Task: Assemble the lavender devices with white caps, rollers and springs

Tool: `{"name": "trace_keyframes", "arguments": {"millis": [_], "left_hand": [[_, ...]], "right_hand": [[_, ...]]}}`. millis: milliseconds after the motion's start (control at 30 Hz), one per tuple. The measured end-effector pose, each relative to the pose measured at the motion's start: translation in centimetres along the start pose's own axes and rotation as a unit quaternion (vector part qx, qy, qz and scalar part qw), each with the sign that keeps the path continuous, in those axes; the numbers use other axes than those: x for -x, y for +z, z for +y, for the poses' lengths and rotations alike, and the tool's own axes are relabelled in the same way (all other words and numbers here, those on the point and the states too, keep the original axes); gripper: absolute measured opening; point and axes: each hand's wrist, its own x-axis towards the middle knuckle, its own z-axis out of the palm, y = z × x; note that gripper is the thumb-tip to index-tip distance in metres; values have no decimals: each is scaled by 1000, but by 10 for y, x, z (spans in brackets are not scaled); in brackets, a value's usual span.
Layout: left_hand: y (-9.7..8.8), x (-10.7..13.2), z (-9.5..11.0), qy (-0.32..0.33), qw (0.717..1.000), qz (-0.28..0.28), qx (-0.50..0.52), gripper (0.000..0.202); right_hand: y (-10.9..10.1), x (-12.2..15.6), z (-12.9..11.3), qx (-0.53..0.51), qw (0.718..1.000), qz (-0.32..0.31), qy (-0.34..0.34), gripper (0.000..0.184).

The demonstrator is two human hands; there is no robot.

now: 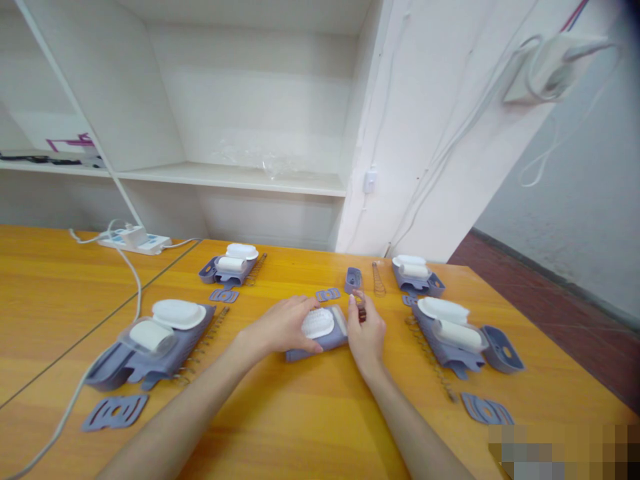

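Observation:
A purple-grey plastic case (325, 343) lies on the table in front of me, with a white oval piece (319, 323) on top. My left hand (287, 327) grips its left side, thumb at the front and fingers behind. A pale roll-like piece (341, 320) sits at the case's right end. Beside that end, my right hand (367, 330) has its fingers curled together; a small dark reddish-brown shape shows between them, too unclear to name. Just beyond the hands lie a slotted purple-grey plate (328, 295), a small purple-grey cup-like part (353, 279) and a metal spring (379, 280).
Similar part sets surround me: one front left (167, 340), one back left (231, 265), one front right (445, 330), one back right (414, 273). A power strip (135, 240) trails a white cable (135, 280) down the left. White shelving (240, 177) stands behind the table.

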Motion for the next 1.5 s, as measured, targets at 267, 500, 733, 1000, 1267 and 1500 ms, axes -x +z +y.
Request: {"name": "trace_keyframes", "arguments": {"millis": [267,500,733,1000,1267,1500], "left_hand": [[-32,7,-38,-160,983,-37,-84,90],[-39,-10,-59,-128,982,-15,-137,67],[-20,-25,-50,-36,950,146,-274,51],[40,-28,1,60,967,111,-220,31],[57,-20,4,27,976,129,-172,33],[58,-16,2,-59,969,169,-170,28]], "right_hand": [[4,0,2,-20,1000,-11,-1,38],[5,-1,3,-70,996,-41,42,42],[5,-2,2,-98,992,-42,70,37],[3,-3,0,-85,994,-22,71,35],[4,-2,3,-114,988,-40,100,39],[6,-2,-2,-133,983,-50,112,44]]}}
